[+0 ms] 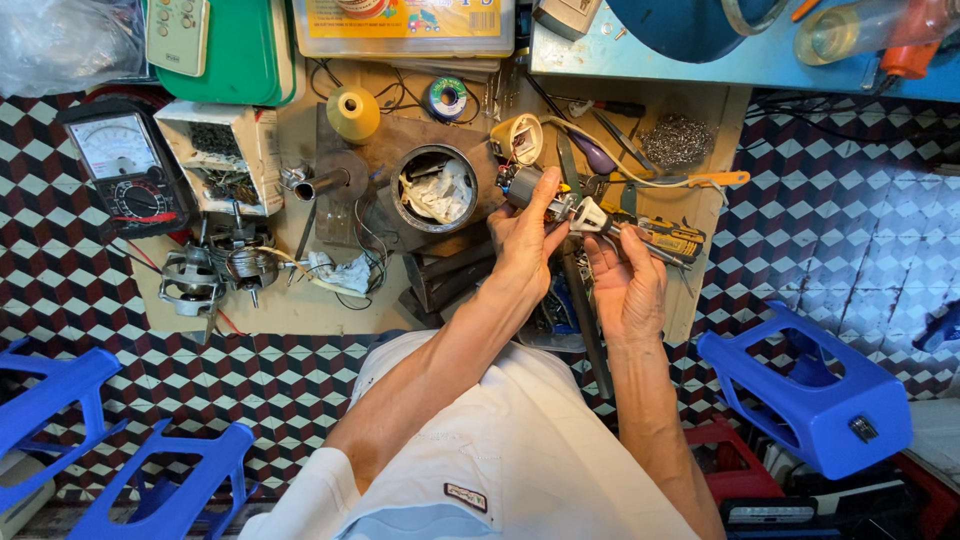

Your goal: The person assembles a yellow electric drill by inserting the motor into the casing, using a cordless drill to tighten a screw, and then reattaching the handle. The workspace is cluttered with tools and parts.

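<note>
White shirt fabric and two bare forearms fill the near edge of the view, reaching away from a person seated over a low, cluttered wooden board (pixel 300 310) on a checkered tile floor. At the centre, the left hand (pixel 522 235) is closed around a small grey motor (pixel 524 183), thumb laid along its side, holding it just above the board's middle. The right hand (pixel 625 285) sits close beside it, fingers curled and clasped on a yellow-and-black handled tool (pixel 672 240) whose metal end meets a white plastic fitting (pixel 588 214) on the motor's shaft side. Just left of the hands stands a round metal can (pixel 435 190) stuffed with crumpled paper. Farther left lie a larger bare motor with wires (pixel 215 272), an analogue multimeter (pixel 125 165), and a yellow cone-shaped spool (pixel 353 112). A coil of solder (pixel 447 97) and a tuft of steel wool (pixel 675 140) sit beyond the hands. Blue plastic stools (pixel 810 390) flank the person. Because both hands work in mid-air, the tool tip could likely slip off the small fitting and jab the left palm, or the motor could drop among the loose parts below.
</note>
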